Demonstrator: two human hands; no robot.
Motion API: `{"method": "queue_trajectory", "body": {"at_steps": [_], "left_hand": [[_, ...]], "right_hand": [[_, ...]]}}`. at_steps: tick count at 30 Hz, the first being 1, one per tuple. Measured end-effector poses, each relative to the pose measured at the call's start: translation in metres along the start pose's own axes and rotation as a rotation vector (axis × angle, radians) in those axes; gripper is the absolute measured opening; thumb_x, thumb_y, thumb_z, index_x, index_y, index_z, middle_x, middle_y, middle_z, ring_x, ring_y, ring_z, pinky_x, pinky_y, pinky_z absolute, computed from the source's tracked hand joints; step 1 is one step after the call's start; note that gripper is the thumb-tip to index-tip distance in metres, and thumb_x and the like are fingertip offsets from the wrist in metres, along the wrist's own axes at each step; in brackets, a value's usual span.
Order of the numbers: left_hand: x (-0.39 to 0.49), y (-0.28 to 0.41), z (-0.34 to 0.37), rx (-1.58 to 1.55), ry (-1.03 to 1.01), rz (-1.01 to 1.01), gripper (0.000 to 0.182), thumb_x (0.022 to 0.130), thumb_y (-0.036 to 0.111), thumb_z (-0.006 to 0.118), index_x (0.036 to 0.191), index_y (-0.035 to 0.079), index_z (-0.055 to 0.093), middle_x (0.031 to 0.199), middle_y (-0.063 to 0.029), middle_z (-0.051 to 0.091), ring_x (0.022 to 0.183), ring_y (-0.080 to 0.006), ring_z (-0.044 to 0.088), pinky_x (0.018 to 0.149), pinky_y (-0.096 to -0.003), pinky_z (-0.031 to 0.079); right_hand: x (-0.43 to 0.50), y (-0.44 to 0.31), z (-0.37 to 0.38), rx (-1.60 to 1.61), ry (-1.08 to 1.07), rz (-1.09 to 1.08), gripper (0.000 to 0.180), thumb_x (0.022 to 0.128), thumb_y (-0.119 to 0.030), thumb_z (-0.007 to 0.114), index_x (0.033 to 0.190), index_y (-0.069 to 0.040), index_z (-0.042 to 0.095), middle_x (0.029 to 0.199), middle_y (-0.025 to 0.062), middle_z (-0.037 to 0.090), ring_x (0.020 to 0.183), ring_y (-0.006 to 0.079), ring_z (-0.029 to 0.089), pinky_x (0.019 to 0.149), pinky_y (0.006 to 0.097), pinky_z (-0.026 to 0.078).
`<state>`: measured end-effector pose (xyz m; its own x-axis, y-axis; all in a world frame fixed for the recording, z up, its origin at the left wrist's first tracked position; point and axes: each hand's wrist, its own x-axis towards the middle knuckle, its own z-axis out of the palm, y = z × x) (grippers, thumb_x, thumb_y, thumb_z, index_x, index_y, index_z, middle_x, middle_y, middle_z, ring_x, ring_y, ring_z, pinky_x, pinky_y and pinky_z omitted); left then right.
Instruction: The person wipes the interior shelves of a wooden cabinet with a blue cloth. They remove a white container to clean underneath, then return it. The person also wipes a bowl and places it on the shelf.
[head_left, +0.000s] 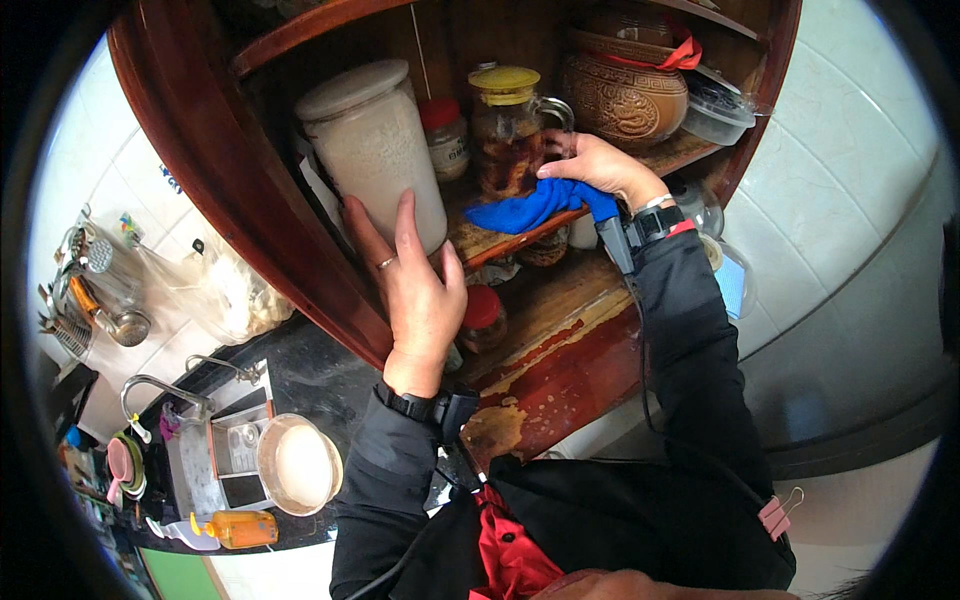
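Note:
My left hand (424, 292) rests against the lower front of a large jar (379, 157) of whitish contents, with its fingers spread. The jar leans slightly on the cabinet shelf and has a pale lid. At the handle side of a glass jug (511, 142), my right hand (600, 169) has its fingers around the handle, partly hidden. The jug has a yellow lid and dark brown contents. A bunched blue cloth (525, 211) lies along the shelf edge, under my right hand and up to its wrist. Between jar and jug stands a small red-lidded jar (445, 139).
A brown embossed pot (622, 97) with a red ribbon and a clear plastic tub (716, 116) stand right on the same shelf. Below is another red-lidded jar (482, 315). At lower left are a basin (300, 465), a faucet (161, 386) and an orange pump bottle (241, 529).

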<state>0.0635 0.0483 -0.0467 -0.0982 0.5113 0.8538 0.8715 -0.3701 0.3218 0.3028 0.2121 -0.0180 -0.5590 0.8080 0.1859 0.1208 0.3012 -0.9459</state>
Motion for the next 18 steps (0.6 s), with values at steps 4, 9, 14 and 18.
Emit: {"method": "queue_trajectory", "body": {"at_steps": [4, 9, 14, 18], "left_hand": [[0.000, 0.000, 0.000, -0.013, -0.005, -0.001, 0.070, 0.075, 0.002, 0.067, 0.138, 0.007, 0.037, 0.148, -0.0354, 0.010, 0.138, -0.0498, 0.015, 0.113, -0.0470, 0.020], [0.000, 0.002, -0.001, 0.013, -0.009, 0.000, 0.069, 0.076, 0.004, 0.067, 0.138, 0.006, 0.037, 0.147, -0.0373, 0.010, 0.137, -0.0516, 0.014, 0.113, -0.0496, 0.018], [-0.001, 0.003, -0.002, -0.013, -0.013, -0.023, 0.071, 0.076, 0.000, 0.066, 0.139, 0.007, 0.035, 0.150, -0.0324, 0.006, 0.141, -0.0452, 0.012, 0.114, -0.0457, 0.017], [-0.001, 0.003, -0.003, -0.031, -0.030, 0.003, 0.067, 0.078, 0.003, 0.064, 0.138, 0.004, 0.035, 0.148, -0.0369, 0.006, 0.139, -0.0509, 0.009, 0.113, -0.0501, 0.015]], "right_hand": [[0.005, -0.001, 0.026, -0.306, 0.142, -0.046, 0.046, 0.077, -0.019, 0.075, 0.116, 0.001, 0.058, 0.105, 0.0107, 0.066, 0.094, 0.0170, 0.061, 0.087, 0.0314, 0.047], [-0.003, -0.004, 0.070, -0.714, 0.489, -0.121, 0.058, 0.070, -0.041, 0.077, 0.105, 0.000, 0.056, 0.103, 0.0233, 0.063, 0.098, 0.0401, 0.061, 0.084, 0.0450, 0.049], [-0.019, 0.002, 0.078, -0.738, 0.594, -0.353, 0.053, 0.074, -0.034, 0.076, 0.111, -0.001, 0.057, 0.097, 0.0194, 0.064, 0.089, 0.0383, 0.063, 0.079, 0.0433, 0.051], [-0.019, -0.002, 0.032, -0.438, 0.651, -0.123, 0.041, 0.076, -0.025, 0.073, 0.107, -0.001, 0.061, 0.086, 0.0157, 0.066, 0.079, 0.0277, 0.065, 0.072, 0.0359, 0.053]]}}
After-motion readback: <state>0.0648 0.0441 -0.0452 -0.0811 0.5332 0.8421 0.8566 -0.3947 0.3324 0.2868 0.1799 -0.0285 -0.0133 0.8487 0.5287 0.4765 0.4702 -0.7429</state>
